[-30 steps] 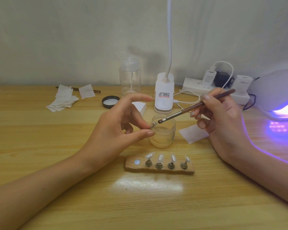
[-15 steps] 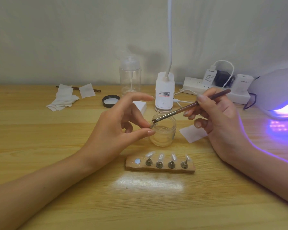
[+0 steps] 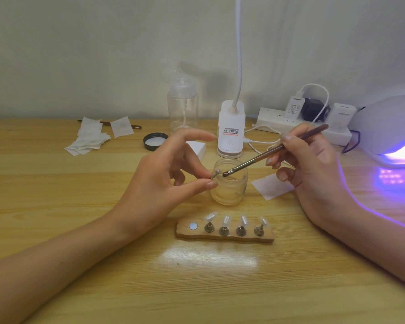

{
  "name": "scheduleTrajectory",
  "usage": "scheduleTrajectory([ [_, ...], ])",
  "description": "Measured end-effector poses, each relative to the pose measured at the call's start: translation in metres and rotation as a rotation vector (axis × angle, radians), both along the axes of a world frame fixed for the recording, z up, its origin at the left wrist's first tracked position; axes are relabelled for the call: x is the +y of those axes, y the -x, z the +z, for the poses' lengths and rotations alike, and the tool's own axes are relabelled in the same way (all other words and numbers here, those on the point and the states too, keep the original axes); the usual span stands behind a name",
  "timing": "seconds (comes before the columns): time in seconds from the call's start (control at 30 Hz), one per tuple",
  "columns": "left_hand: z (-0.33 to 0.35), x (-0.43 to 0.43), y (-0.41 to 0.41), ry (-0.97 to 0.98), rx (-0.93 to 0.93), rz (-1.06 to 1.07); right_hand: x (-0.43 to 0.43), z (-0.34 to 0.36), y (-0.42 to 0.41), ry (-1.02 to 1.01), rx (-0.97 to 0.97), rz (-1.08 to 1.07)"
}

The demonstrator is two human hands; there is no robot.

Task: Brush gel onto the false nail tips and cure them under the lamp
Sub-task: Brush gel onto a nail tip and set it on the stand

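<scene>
My left hand point(image 3: 164, 178) pinches a small nail tip on its metal stand point(image 3: 215, 175) between thumb and middle finger, over the rim of the clear glass jar point(image 3: 229, 190). My right hand point(image 3: 311, 169) grips a brown brush point(image 3: 276, 149) like a pen. The bristles sit just right of the held tip, over the jar's mouth. In front lies a wooden holder point(image 3: 225, 233) with several clear nail tips point(image 3: 226, 220) on metal stands and one bare magnet spot at its left end. The curing lamp point(image 3: 388, 127) glows violet at the far right.
A white clip lamp base point(image 3: 230, 129) and a clear pump bottle point(image 3: 182, 106) stand behind the jar. A black lid point(image 3: 155, 141), white wipes point(image 3: 89, 139), another wipe point(image 3: 271, 187), a power strip point(image 3: 302, 123) with chargers and cable line the back.
The brush tip swung left to the held nail tip half a second ago, and now sits slightly back to its right. My left hand has stayed almost still.
</scene>
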State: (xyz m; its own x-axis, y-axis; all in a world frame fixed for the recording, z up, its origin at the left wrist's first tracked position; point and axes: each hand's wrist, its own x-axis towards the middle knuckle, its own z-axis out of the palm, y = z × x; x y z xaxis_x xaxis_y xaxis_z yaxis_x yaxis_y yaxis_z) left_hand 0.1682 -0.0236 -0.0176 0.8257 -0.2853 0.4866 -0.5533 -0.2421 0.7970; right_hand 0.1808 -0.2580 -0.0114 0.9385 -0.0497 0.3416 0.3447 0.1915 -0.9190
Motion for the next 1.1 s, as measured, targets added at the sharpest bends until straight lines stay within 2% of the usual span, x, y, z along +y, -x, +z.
scheduleTrajectory([
  [0.17,0.0001,0.0001,0.0002,-0.009,-0.010,0.004,0.0017,0.0014,0.0003,-0.007,-0.039,0.070],
  [0.27,-0.0005,0.0002,-0.0002,-0.019,-0.017,0.018,0.0008,0.0002,0.0003,0.035,-0.001,0.025],
  [0.43,0.0001,-0.0010,0.0007,-0.041,-0.055,0.033,0.0008,0.0025,-0.0004,-0.037,-0.016,0.032],
  [0.6,0.0011,-0.0018,0.0022,-0.081,-0.113,0.045,0.0015,0.0012,0.0002,0.041,0.012,0.002],
  [0.7,0.0014,-0.0021,0.0026,-0.090,-0.133,0.055,-0.0004,0.0011,-0.0007,0.007,0.026,-0.026],
  [0.83,0.0019,-0.0020,0.0025,-0.101,-0.153,0.063,0.0012,0.0022,-0.0004,-0.018,-0.022,0.054],
  [0.97,0.0022,-0.0024,0.0025,-0.102,-0.169,0.066,0.0005,0.0005,-0.0019,0.025,0.041,-0.002],
  [1.1,0.0020,-0.0025,0.0021,-0.101,-0.179,0.068,0.0002,0.0015,-0.0031,-0.038,0.029,0.036],
])
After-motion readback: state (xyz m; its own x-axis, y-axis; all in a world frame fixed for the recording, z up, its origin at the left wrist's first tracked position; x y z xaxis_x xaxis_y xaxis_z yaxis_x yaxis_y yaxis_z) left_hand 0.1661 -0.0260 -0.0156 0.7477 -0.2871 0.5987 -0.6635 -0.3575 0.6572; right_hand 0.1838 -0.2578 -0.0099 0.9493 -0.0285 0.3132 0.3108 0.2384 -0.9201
